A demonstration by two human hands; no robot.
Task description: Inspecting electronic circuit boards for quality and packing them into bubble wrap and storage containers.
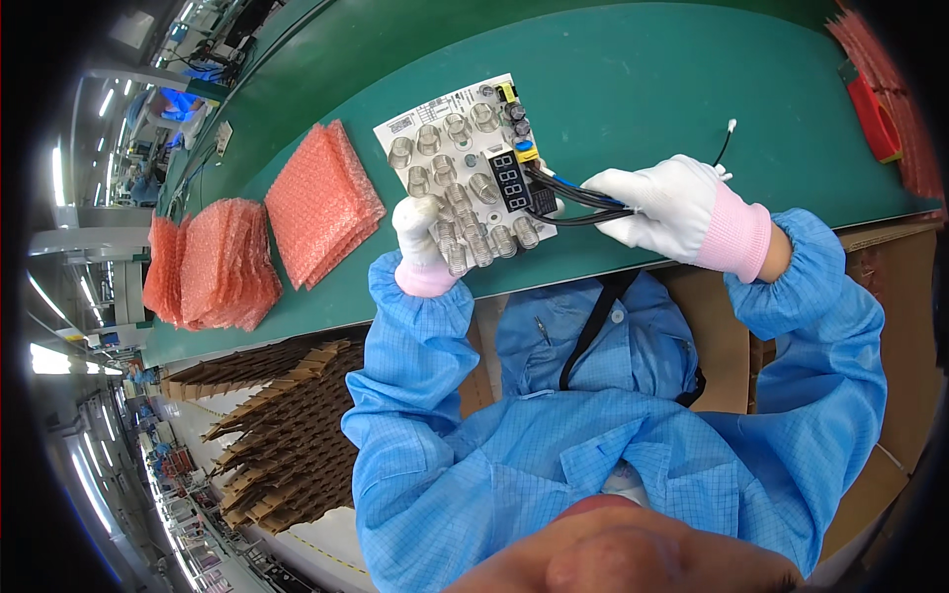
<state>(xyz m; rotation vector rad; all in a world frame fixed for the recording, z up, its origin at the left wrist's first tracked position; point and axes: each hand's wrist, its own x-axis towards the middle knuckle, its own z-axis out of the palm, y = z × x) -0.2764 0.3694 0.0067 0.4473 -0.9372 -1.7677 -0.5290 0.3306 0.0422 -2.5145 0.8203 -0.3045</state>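
A white circuit board (465,163) is held up, tilted, over the green table. Clear round springs or caps dot its face, with a dark digit display (509,180) and several black capacitors along its right side. My left hand (417,225), in a white glove with a pink cuff, grips the board's lower left edge, thumb on top; its other fingers are hidden below. My gloved right hand (660,210) is closed around a bundle of black cables (583,201) that runs from the board's right side. A thin black lead with a white tip (732,126) sticks out beyond that hand.
Stacks of pink bubble-wrap bags (321,203) lie left on the green table (633,89). A red and green object (875,117) and more pink bags (890,89) are at the far right. Brown cardboard dividers (292,425) are piled below the table's left; cardboard (717,346) stands near my body.
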